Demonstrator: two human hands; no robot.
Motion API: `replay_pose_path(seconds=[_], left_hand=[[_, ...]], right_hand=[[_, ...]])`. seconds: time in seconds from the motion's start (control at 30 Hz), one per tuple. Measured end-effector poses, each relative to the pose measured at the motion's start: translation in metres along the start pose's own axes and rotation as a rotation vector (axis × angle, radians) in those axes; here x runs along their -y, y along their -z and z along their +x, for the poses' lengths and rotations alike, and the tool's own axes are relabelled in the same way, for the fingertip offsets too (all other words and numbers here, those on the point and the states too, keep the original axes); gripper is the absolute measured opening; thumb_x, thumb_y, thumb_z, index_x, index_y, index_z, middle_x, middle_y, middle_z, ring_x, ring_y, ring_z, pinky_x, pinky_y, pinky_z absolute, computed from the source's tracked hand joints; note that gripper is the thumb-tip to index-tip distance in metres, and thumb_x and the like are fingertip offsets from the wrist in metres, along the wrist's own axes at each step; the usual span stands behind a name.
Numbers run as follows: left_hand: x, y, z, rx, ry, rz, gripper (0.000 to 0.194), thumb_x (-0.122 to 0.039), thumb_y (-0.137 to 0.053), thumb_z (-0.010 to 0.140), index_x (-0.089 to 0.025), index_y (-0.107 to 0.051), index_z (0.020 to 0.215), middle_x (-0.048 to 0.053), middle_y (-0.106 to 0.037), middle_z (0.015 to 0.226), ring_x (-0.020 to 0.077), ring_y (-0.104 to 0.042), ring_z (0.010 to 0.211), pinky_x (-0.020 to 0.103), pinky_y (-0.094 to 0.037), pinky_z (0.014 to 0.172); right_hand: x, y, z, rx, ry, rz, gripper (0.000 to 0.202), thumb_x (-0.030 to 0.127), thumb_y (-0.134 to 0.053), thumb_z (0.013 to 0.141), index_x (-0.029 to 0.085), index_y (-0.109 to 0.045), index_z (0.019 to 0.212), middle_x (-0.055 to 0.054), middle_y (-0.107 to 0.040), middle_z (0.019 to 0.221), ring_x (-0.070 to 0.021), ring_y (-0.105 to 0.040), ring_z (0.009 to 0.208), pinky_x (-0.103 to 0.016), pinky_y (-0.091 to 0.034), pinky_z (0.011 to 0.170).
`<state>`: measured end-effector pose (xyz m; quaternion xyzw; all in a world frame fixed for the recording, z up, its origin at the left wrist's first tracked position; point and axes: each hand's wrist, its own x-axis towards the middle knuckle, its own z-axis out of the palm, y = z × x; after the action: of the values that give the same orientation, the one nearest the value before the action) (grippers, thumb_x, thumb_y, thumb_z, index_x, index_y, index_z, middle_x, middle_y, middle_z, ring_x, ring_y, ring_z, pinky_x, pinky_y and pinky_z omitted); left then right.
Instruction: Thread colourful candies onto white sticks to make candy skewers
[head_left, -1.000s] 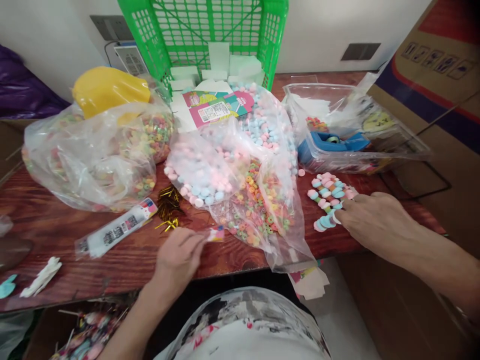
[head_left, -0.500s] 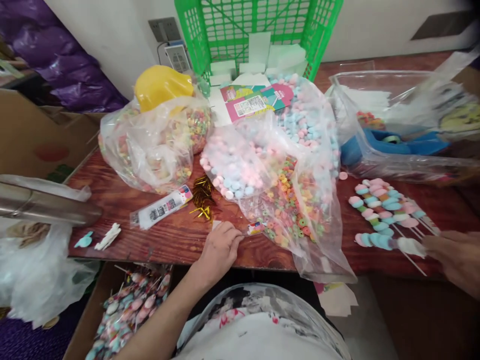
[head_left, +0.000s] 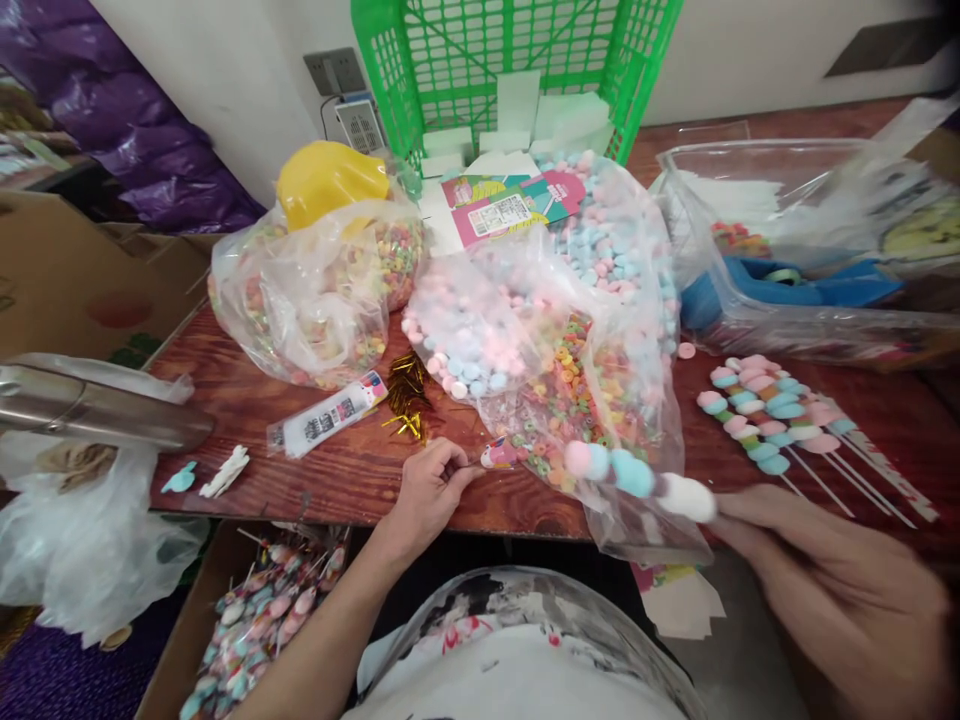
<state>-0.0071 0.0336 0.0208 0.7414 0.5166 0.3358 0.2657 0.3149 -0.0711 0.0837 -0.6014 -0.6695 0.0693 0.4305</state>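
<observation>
My right hand (head_left: 832,580) is closed on a candy skewer (head_left: 630,475) of pink, blue and white pieces, held level above the table's front edge. My left hand (head_left: 435,490) pinches the end of a small clear wrapper with a pink printed tip (head_left: 499,455), just left of the ring candies (head_left: 577,390) in an open bag. More finished skewers (head_left: 772,410) lie on the right of the table. Left of centre rest a printed stack of clear wrappers (head_left: 326,415) and gold twist ties (head_left: 406,395).
A green basket (head_left: 517,45) stands at the back. Bags of candy (head_left: 307,300) fill the middle and left. A clear bin (head_left: 795,320) is at the right, a steel flask (head_left: 97,405) at the left. Below the edge is a box of wrapped skewers (head_left: 259,620).
My right hand has lifted a skewer off the table and carried it left toward the middle. My left hand has moved slightly, and the pink wrapper tip now shows more fully.
</observation>
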Motion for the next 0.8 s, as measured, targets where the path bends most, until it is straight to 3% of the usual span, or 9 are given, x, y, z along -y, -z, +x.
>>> replay_pose_path(seconds=[0.13,0.23,0.43,0.57,0.8], left_hand=[[0.001,0.0,-0.001,0.002,0.024,-0.018,0.022,-0.022,-0.068,0.078,-0.018,-0.052,0.064,-0.005,-0.052,0.061,0.009,-0.047,0.056,0.021,-0.037,0.054],[0.003,0.0,-0.001,0.003,0.027,-0.028,0.022,-0.021,-0.069,0.077,-0.017,-0.052,0.064,-0.005,-0.052,0.062,0.0087,-0.046,0.056,0.021,-0.036,0.054],[0.007,-0.002,-0.003,0.025,-0.008,-0.028,0.022,-0.02,-0.069,0.08,-0.017,-0.051,0.066,-0.004,-0.054,0.064,0.0097,-0.047,0.059,0.022,-0.037,0.058],[0.007,-0.003,-0.003,0.051,-0.046,-0.007,0.024,-0.023,-0.067,0.083,-0.018,-0.05,0.067,-0.003,-0.053,0.065,0.0108,-0.048,0.061,0.023,-0.037,0.058],[0.008,-0.006,-0.006,0.163,-0.289,0.065,0.018,-0.018,-0.055,0.09,-0.019,-0.049,0.073,0.001,-0.056,0.072,0.0134,-0.05,0.068,0.026,-0.039,0.063]], right_hand=[[0.007,-0.051,0.01,0.061,0.103,0.139,0.018,0.013,-0.062,0.084,0.026,-0.069,0.093,-0.001,-0.073,0.081,-0.0182,-0.07,0.069,-0.027,-0.057,0.063],[0.006,-0.067,0.012,0.072,0.139,0.148,0.016,0.01,-0.061,0.085,0.023,-0.068,0.091,-0.001,-0.072,0.077,-0.0153,-0.068,0.065,-0.024,-0.055,0.059],[-0.004,-0.07,0.003,0.101,0.129,0.088,0.013,0.012,-0.06,0.086,0.021,-0.069,0.089,-0.002,-0.072,0.078,-0.0155,-0.069,0.066,-0.024,-0.056,0.06],[-0.013,-0.07,-0.005,0.138,0.162,-0.012,0.013,0.014,-0.059,0.088,0.022,-0.069,0.092,-0.004,-0.074,0.085,-0.0193,-0.072,0.078,-0.028,-0.057,0.066],[-0.006,-0.066,0.008,0.287,0.339,-0.126,0.024,0.007,-0.05,0.088,0.02,-0.07,0.089,-0.003,-0.07,0.077,-0.0163,-0.066,0.071,-0.028,-0.051,0.066]])
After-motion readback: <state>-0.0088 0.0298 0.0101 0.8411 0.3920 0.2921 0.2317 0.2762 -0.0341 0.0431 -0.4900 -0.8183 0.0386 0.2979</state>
